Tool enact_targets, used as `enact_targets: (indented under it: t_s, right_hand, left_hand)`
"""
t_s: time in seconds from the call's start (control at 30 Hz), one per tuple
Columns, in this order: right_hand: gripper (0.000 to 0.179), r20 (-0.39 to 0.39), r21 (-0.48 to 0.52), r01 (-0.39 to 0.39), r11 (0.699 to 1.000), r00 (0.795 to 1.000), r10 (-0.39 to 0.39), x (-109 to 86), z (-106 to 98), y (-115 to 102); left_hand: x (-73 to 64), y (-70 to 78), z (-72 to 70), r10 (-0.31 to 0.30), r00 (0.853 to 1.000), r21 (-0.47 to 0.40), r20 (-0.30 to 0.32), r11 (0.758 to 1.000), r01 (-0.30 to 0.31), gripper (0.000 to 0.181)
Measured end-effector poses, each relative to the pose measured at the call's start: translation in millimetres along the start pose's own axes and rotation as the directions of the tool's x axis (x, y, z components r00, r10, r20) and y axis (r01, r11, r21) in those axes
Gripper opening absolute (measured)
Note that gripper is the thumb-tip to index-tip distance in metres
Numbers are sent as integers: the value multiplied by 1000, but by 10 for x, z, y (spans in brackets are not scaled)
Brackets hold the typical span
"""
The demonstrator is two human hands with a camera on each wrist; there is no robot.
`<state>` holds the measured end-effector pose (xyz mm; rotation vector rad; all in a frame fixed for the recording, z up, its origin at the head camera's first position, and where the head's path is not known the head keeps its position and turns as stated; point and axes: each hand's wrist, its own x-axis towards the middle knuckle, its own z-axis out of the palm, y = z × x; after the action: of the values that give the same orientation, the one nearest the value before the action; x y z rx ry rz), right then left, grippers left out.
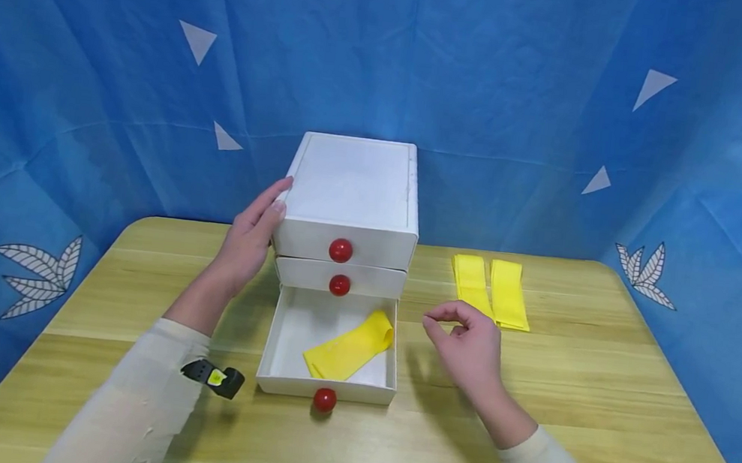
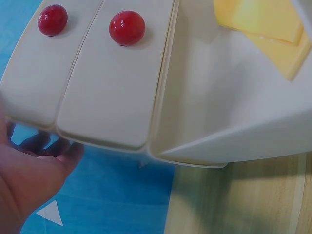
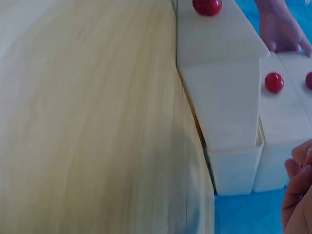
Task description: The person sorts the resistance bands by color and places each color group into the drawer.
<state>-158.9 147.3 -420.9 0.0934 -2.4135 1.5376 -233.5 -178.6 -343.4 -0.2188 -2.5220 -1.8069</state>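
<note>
A white cabinet of three drawers (image 1: 352, 184) with round red knobs stands on the table. Its bottom drawer (image 1: 293, 329) is pulled out, and a folded yellow strip (image 1: 348, 346), which looks like cloth, lies inside. My left hand (image 1: 249, 243) rests against the cabinet's left side near the top, fingers stretched along it; in the left wrist view the left hand (image 2: 36, 168) is at the cabinet's edge. To the right of the drawer, above the table, my right hand (image 1: 470, 348) holds nothing. Its fingers are loosely curled, with thumb and index tips close together.
Two more folded yellow strips (image 1: 508, 295) lie side by side on the wooden table (image 1: 600, 376), behind my right hand. Blue cloth (image 1: 495, 86) hangs behind the table and at both sides. The open drawer juts toward the front edge.
</note>
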Motion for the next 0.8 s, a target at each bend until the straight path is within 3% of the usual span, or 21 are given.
enact_targets:
  t_s: [0.3,0.8]
  right_hand:
    - [6,-49,-48,2,999,999,-4,146,-210,159]
    - [19,-10,-110,37,993,999,-39,565,-370,493]
  left_hand:
    - [-4,0,-2,2,1000,-18,6,1000,-2,50]
    - [10,5,-3,-18,1000,-3,-3,1000,18,50]
